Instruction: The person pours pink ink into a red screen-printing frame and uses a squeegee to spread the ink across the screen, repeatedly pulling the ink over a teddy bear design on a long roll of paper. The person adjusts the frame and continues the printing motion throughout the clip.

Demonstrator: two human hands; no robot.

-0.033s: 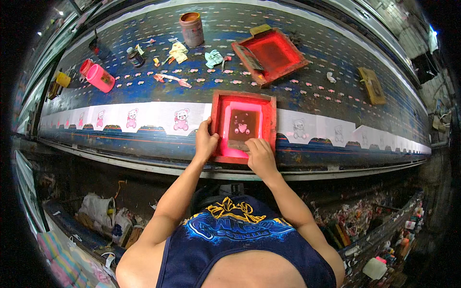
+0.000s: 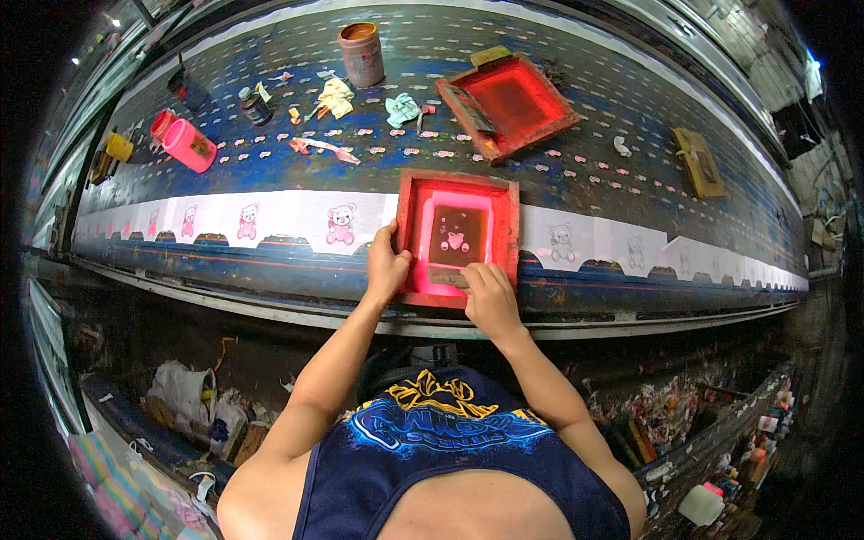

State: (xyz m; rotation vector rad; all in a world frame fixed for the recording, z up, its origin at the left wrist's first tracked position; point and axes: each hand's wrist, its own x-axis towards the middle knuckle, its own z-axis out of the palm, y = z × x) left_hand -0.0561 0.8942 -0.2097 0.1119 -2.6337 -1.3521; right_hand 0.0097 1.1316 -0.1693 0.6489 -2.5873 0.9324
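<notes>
A red-framed printing screen (image 2: pixel 407 209) lies on a row of white cut pieces (image 2: pixel 306 220), with pink ink around a dark panel showing a bear design. My left hand (image 2: pixel 389 266) grips the screen's left side. My right hand (image 2: pixel 489 301) holds a flat squeegee (image 2: pixel 447 274) near the bottom of the inked area, fingers bent over it. Pieces to the left carry pink bears; those to the right show grey bear outlines.
A second red screen (image 2: pixel 526 108) with a squeegee lies behind, beside a yellowish block (image 2: pixel 697 162). A brown-topped jar (image 2: pixel 361 63), pink containers (image 2: pixel 189 144), a small dark bottle (image 2: pixel 255 108) and crumpled rags (image 2: pixel 402 109) sit on the long table. A littered shelf (image 2: pixel 648 423) runs below.
</notes>
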